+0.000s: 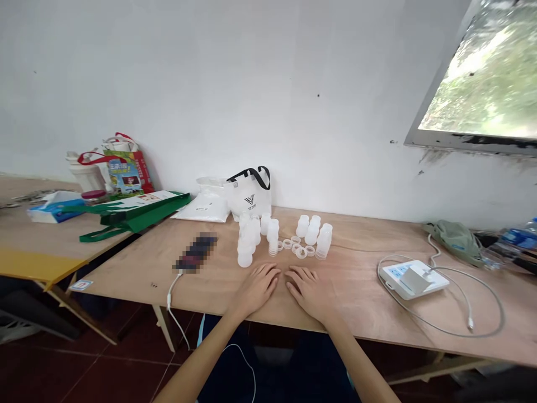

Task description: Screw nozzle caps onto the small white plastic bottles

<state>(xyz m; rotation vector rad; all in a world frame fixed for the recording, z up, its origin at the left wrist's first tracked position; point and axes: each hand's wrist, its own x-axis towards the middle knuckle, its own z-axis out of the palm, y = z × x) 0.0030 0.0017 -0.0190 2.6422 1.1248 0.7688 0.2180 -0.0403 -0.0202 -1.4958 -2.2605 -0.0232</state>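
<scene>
Front and centre on the surface [361, 280], translucent plastic bottles [324, 239] sit in two groups, with loose rings [287, 244] between, fitted to nothing; whether any bottle wears one is unclear. Left hand [260, 285] and right hand [306, 285] rest palm-down, fingers loosely spread, holding nothing.

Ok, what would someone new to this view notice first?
Probably the left hand and right hand, palms down near the front edge of the table. Just beyond them, translucent white bottles form two groups with pale rings between. Behind the left group, a black-handled white bag stands out before the wall.
</scene>
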